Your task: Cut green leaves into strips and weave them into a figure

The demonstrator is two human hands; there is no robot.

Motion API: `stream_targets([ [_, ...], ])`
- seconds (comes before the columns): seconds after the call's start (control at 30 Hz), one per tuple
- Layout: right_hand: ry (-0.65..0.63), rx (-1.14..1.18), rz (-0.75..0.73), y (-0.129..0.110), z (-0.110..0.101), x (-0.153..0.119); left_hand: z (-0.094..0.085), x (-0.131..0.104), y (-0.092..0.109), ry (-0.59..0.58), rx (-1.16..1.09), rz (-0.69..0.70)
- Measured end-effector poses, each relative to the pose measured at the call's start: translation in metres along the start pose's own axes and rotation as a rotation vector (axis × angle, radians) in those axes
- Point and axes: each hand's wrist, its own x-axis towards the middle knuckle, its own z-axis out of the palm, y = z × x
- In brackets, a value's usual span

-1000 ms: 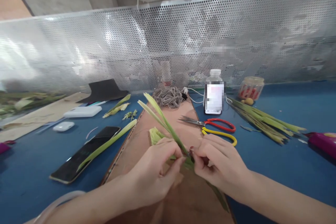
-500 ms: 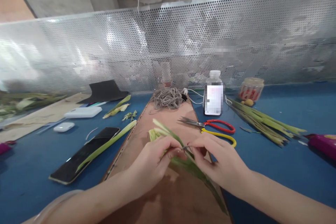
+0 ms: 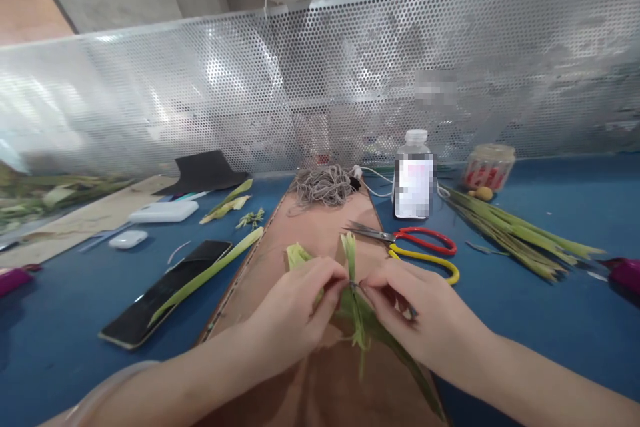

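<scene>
My left hand (image 3: 310, 297) and my right hand (image 3: 415, 297) meet fingertip to fingertip over the brown board (image 3: 280, 240). Between them a thin grey cord (image 3: 353, 283) crosses a bunch of green leaf strips (image 3: 357, 313), and both hands pinch it from either side. The frayed ends of the strips point up and down from the crossing. Another pale green leaf end (image 3: 297, 254) shows behind my left hand. Scissors (image 3: 395, 236) with one red and one yellow handle lie just beyond my right hand. A tangled pile of grey cord (image 3: 325, 187) rests at the board's far end.
Left on the blue table (image 3: 55, 320) are a black phone (image 3: 185, 287) with a leaf across it, white cases (image 3: 164, 212) and a black sheet (image 3: 207, 172). To the right stand a propped lit phone (image 3: 414, 188), a jar (image 3: 489, 168) and long green leaves (image 3: 520, 233).
The leaf bunch between my hands has turned more upright, its frayed lower ends now showing. My fingertips remain pinched close together. The view has shifted slightly, moving the scene a little right.
</scene>
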Motion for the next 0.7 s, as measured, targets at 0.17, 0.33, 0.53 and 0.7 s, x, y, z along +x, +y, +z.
stream_targets([
  [0.17, 0.002, -0.026, -0.074, -0.001, 0.001, 0.0, -0.005, 0.0, 0.001, 0.04, 0.087, 0.19],
  [0.33, -0.163, -0.095, 0.001, 0.005, -0.004, 0.006, 0.001, 0.01, -0.003, -0.161, 0.088, 0.278],
  [0.53, -0.136, -0.587, -0.199, 0.021, -0.002, 0.004, 0.019, 0.038, -0.002, -0.194, 0.258, 0.225],
  [0.7, -0.139, -0.774, -0.376, 0.023, -0.001, -0.009, 0.023, 0.051, 0.002, -0.29, 0.195, 0.177],
])
